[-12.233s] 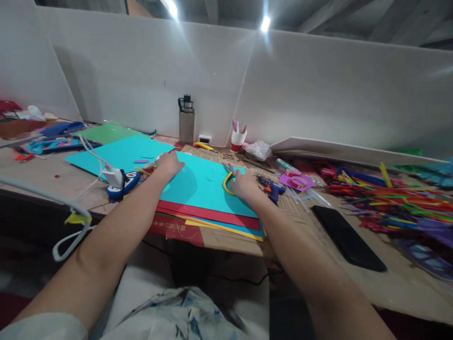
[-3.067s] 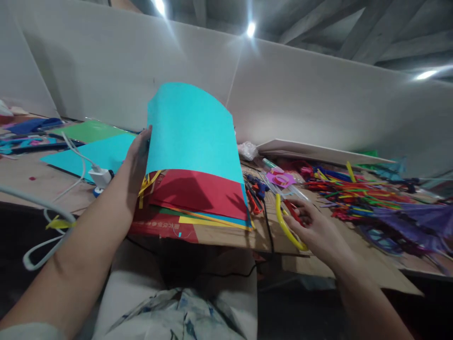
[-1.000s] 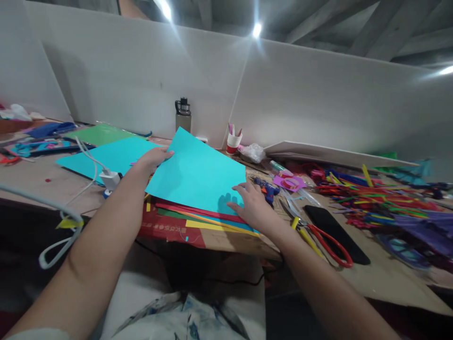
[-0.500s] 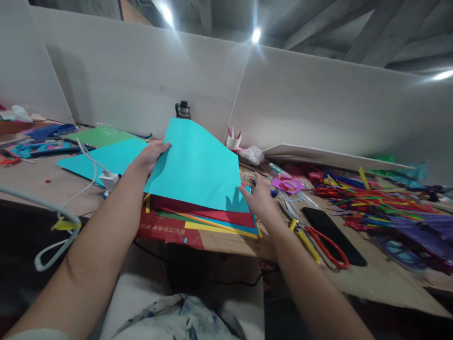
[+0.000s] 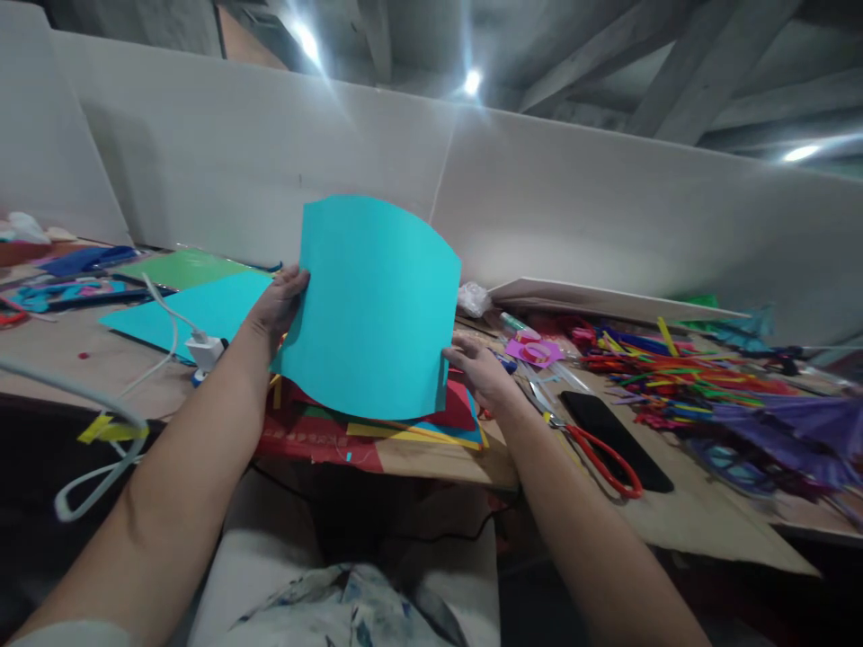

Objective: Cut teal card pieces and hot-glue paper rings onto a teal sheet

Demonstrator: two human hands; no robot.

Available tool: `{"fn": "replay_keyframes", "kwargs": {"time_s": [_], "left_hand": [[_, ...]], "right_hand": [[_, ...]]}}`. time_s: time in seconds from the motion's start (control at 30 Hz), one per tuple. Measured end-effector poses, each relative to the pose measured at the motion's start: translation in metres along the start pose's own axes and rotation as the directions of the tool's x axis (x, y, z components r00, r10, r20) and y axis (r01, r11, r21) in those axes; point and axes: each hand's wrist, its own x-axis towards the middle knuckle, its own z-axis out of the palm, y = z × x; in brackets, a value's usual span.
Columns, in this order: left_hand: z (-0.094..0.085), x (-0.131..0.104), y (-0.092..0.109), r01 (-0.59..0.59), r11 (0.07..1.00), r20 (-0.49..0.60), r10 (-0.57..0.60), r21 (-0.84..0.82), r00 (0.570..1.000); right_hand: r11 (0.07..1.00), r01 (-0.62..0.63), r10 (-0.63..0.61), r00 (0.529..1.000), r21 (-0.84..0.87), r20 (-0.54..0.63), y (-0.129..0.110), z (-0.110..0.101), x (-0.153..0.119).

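- The turquoise sheet (image 5: pixel 378 310) is plain and smooth, bowed between its sides, its top edge arched; it is raised at a tilt above a stack of coloured paper (image 5: pixel 462 409).
- The fingers of the left hand (image 5: pixel 278 298) pinch its left edge; those of the right hand (image 5: pixel 482 370) pinch its right edge, lower down.
- Half a second ago the sheet was lower and the right hand's fingers were spread beside it; the bottle top and pen cup, visible then, are now hidden.
- On the table (image 5: pixel 60 382), red-handled scissors (image 5: pixel 603 460) lie beside a black phone (image 5: pixel 620 442), near heaped bright strips (image 5: pixel 688 370).
- Pale panels (image 5: pixel 573 198) stand behind, under bright ceiling lights (image 5: pixel 472 83).
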Motion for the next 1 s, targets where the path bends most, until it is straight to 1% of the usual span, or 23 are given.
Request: {"fn": "replay_keyframes", "kwargs": {"time_s": [0.03,0.07,0.1,0.13,0.17,0.2,0.23,0.27,0.33,0.4,0.43,0.47,0.53,0.6,0.67,0.73,0.8,0.87,0.97,1.0], "left_hand": [[-0.001,0.001,0.000,0.018,1.000,0.005,-0.018,0.012,1.000],[-0.002,0.002,-0.001,0.036,0.999,0.005,-0.036,0.026,0.999],[-0.003,0.002,0.000,0.046,0.998,0.002,-0.046,0.037,0.999],[-0.004,0.003,0.000,0.044,0.998,-0.004,-0.043,0.043,0.999],[-0.006,0.003,0.001,0.031,0.999,-0.008,-0.031,0.040,0.999],[-0.008,0.003,0.003,0.013,0.999,-0.010,-0.012,0.031,1.000],[-0.010,0.004,0.004,-0.009,1.000,-0.008,0.009,0.018,1.000],[-0.012,0.004,0.005,-0.035,0.999,-0.002,0.035,0.002,0.999],[-0.013,0.003,0.008,-0.092,0.995,0.024,0.093,-0.026,0.995],[-0.012,0.001,0.010,-0.158,0.987,0.074,0.161,-0.041,0.984],[-0.009,0.000,0.012,-0.181,0.983,0.097,0.183,-0.031,0.978],[-0.006,-0.002,0.013,-0.194,0.981,0.116,0.194,-0.009,0.974],[0.002,-0.007,0.017,-0.178,0.982,0.118,0.169,0.069,0.978],[0.010,-0.010,0.020,-0.142,0.982,0.107,0.129,0.121,0.986],[0.015,-0.010,0.022,-0.128,0.979,0.088,0.115,0.160,0.989],[0.017,-0.007,0.021,-0.147,0.969,0.059,0.138,0.196,0.989],[0.014,-0.002,0.017,-0.178,0.961,0.031,0.176,0.212,0.984],[0.007,0.003,0.012,-0.167,0.964,-0.019,0.175,0.206,0.984],[-0.006,0.009,0.005,-0.054,0.974,-0.132,0.084,0.218,0.988],[-0.009,0.010,0.004,-0.019,0.972,-0.155,0.057,0.235,0.986]], "right_hand": [[0.999,0.009,-0.010,1.000,0.038,0.021,-0.002,0.000,-0.001],[0.997,0.025,-0.026,1.000,0.073,0.018,-0.004,-0.002,-0.001],[0.993,0.058,-0.057,0.998,0.103,-0.011,-0.006,-0.004,-0.002],[0.985,0.116,-0.108,0.992,0.129,-0.064,-0.008,-0.007,-0.001],[0.970,0.197,-0.178,0.975,0.144,-0.136,-0.011,-0.010,-0.001],[0.946,0.292,-0.260,0.943,0.143,-0.208,-0.014,-0.014,-0.001],[0.912,0.390,-0.347,0.899,0.129,-0.269,-0.018,-0.018,-0.001],[0.871,0.479,-0.429,0.848,0.103,-0.312,-0.021,-0.022,-0.002],[0.778,0.628,-0.578,0.730,0.024,-0.365,-0.028,-0.028,-0.006],[0.690,0.718,-0.698,0.626,-0.091,-0.348,-0.033,-0.032,-0.012],[0.655,0.738,-0.741,0.588,-0.160,-0.325,-0.035,-0.032,-0.016],[0.633,0.739,-0.769,0.565,-0.231,-0.299,-0.036,-0.033,-0.020],[0.626,0.691,-0.780,0.562,-0.363,-0.275,-0.036,-0.032,-0.027],[0.640,0.609,-0.765,0.560,-0.468,-0.317,-0.034,-0.030,-0.032],[0.644,0.553,-0.760,0.544,-0.529,-0.356,-0.032,-0.028,-0.034],[0.631,0.533,-0.769,0.523,-0.563,-0.367,-0.029,-0.028,-0.035],[0.612,0.530,-0.784,0.507,-0.587,-0.359,-0.026,-0.027,-0.035],[0.587,0.520,-0.798,0.500,-0.621,-0.336,-0.023,-0.025,-0.035],[0.557,0.515,-0.811,0.507,-0.651,-0.293,-0.022,-0.022,-0.039],[0.554,0.521,-0.811,0.512,-0.649,-0.281,-0.022,-0.020,-0.040]]}}
